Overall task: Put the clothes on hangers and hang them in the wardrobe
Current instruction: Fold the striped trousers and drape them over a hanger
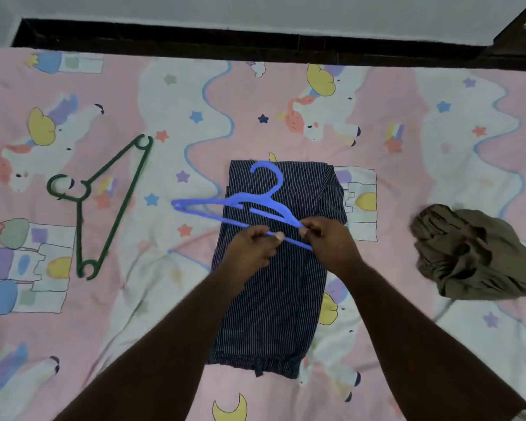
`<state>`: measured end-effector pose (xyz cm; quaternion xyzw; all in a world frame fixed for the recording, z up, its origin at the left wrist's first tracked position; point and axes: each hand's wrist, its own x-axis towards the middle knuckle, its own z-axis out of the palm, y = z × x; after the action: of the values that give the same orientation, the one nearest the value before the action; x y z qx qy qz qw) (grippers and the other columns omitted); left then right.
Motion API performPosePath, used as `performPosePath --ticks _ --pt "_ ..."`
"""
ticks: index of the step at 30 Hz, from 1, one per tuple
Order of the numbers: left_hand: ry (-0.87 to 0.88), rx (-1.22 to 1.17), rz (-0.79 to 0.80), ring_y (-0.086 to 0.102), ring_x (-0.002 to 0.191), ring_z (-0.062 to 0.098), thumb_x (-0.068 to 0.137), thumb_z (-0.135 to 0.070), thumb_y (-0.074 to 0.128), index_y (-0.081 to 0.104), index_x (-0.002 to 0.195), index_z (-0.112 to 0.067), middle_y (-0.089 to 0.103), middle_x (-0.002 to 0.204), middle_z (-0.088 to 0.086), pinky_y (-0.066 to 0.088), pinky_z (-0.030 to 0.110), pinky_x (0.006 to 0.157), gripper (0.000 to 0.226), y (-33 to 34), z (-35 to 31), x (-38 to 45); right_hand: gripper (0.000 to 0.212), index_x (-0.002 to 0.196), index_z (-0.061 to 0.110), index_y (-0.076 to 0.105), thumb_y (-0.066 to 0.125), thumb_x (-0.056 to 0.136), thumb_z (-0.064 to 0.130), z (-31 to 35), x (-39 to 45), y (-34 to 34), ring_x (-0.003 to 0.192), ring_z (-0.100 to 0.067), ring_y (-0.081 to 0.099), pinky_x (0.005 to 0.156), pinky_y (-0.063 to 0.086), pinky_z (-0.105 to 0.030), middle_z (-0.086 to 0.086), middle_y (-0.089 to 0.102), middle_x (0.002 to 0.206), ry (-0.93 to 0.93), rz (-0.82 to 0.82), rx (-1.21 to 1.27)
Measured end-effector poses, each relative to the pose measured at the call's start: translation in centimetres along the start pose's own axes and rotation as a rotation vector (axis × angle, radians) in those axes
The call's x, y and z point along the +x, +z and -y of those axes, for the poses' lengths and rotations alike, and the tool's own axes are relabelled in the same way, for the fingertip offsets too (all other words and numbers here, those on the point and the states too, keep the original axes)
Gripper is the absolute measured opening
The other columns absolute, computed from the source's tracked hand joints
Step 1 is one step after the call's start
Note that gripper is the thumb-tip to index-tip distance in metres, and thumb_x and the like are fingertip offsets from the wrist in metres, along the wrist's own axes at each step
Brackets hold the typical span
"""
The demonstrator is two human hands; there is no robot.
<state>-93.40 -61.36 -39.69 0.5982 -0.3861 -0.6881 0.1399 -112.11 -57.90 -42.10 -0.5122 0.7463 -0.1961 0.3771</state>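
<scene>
Both hands, left hand point(249, 247) and right hand point(325, 238), pinch the blue hanger point(240, 205) bar above the folded striped trousers point(274, 299) mid-bedsheet point(164, 299), likely to thread them through

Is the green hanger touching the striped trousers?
Apart. The head view shows the green hanger lying left of the striped trousers, with bare bedsheet plainly between them.
</scene>
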Motion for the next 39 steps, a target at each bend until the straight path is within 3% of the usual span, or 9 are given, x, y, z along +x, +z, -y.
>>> performPosePath --ticks 3,7,13,16,20,24,26,34,39 --pt "-0.082 -0.309 0.056 0.067 0.111 0.021 0.097 -0.027 0.065 0.062 0.111 -0.015 0.070 0.113 0.007 0.055 0.038 0.092 0.019 1.8 -0.5 0.6 0.020 0.110 0.016 0.076 0.067 0.092 0.013 0.4 0.4 0.0 0.083 -0.006 0.059 0.073 0.042 -0.012 0.003 0.073 0.096 -0.162 0.055 0.017" --pt "-0.096 -0.586 -0.035 0.071 0.102 0.026 0.100 -0.017 0.061 0.056 0.095 -0.013 0.071 0.106 0.010 0.057 0.040 0.092 0.007 3.0 -0.6 1.5 0.021 0.111 0.019 0.077 0.072 0.091 0.023 0.4 2.5 -1.3 0.089 -0.004 0.061 0.080 0.043 -0.015 0.011 0.068 0.096 -0.203 0.210 0.004" --pt "-0.033 -0.651 -0.144 0.070 0.106 0.031 0.099 -0.011 0.061 0.058 0.101 -0.010 0.070 0.108 0.015 0.059 0.042 0.090 0.004 4.5 0.9 1.5 0.053 0.134 0.012 0.059 0.072 0.089 0.037 -2.4 9.8 -5.5 0.122 -0.025 0.059 0.098 0.040 -0.029 -0.008 0.064 0.133 0.155 -0.141 0.003" --pt "0.007 -0.684 -0.184 0.072 0.105 0.031 0.097 -0.012 0.063 0.054 0.114 -0.008 0.071 0.109 0.015 0.061 0.039 0.084 0.019 4.8 1.8 1.4 0.080 0.149 0.008 0.040 0.072 0.088 0.048 -2.9 13.4 -6.4 0.137 -0.031 0.045 0.111 0.034 -0.037 -0.012 0.046 0.151 0.191 -0.025 -0.004" --pt "0.042 -0.684 -0.217 0.072 0.101 0.028 0.098 -0.012 0.061 0.055 0.125 0.002 0.072 0.109 0.014 0.061 0.036 0.081 0.031 5.4 3.2 1.1 0.091 0.138 0.008 0.049 0.056 0.079 0.077 -2.2 16.2 -6.2 0.128 -0.039 0.050 0.101 0.038 -0.043 -0.018 0.056 0.136 0.101 0.162 -0.325" --pt "0.021 -0.732 -0.246 0.071 0.098 0.027 0.099 -0.006 0.057 0.053 0.128 -0.001 0.069 0.115 0.016 0.061 0.038 0.084 0.030 5.7 4.0 0.2 0.044 0.103 0.003 0.068 0.077 0.083 0.041 -1.0 16.3 -6.1 0.099 -0.036 0.064 0.077 0.046 -0.035 -0.016 0.067 0.102 0.055 0.246 -0.235" --pt "0.013 -0.747 -0.271 0.071 0.095 0.025 0.100 -0.005 0.057 0.052 0.129 -0.003 0.068 0.117 0.017 0.062 0.039 0.084 0.030 5.7 4.1 -0.2 0.032 0.101 0.004 0.068 0.075 0.084 0.030 -0.3 15.3 -6.3 0.094 -0.034 0.064 0.079 0.050 -0.037 -0.015 0.068 0.099 0.021 0.224 -0.147" --pt "-0.110 -0.900 -0.368 0.069 0.088 0.026 0.102 -0.001 0.050 0.047 0.140 -0.004 0.067 0.107 0.015 0.063 0.036 0.076 0.039 6.0 5.1 -1.8 0.039 0.119 0.012 0.062 0.075 0.083 0.016 -0.9 10.2 -4.9 0.098 -0.027 0.064 0.084 0.049 -0.032 -0.006 0.068 0.107 -0.098 0.177 -0.038" --pt "-0.103 -0.882 -0.420 0.071 0.082 0.025 0.100 -0.002 0.056 0.051 0.136 0.001 0.068 0.104 0.015 0.063 0.034 0.071 0.037 6.3 5.9 -2.3 0.037 0.121 0.021 0.067 0.060 0.086 0.010 -0.1 5.7 -3.6 0.096 -0.029 0.066 0.081 0.053 -0.037 -0.007 0.072 0.107 -0.445 0.116 -0.267"
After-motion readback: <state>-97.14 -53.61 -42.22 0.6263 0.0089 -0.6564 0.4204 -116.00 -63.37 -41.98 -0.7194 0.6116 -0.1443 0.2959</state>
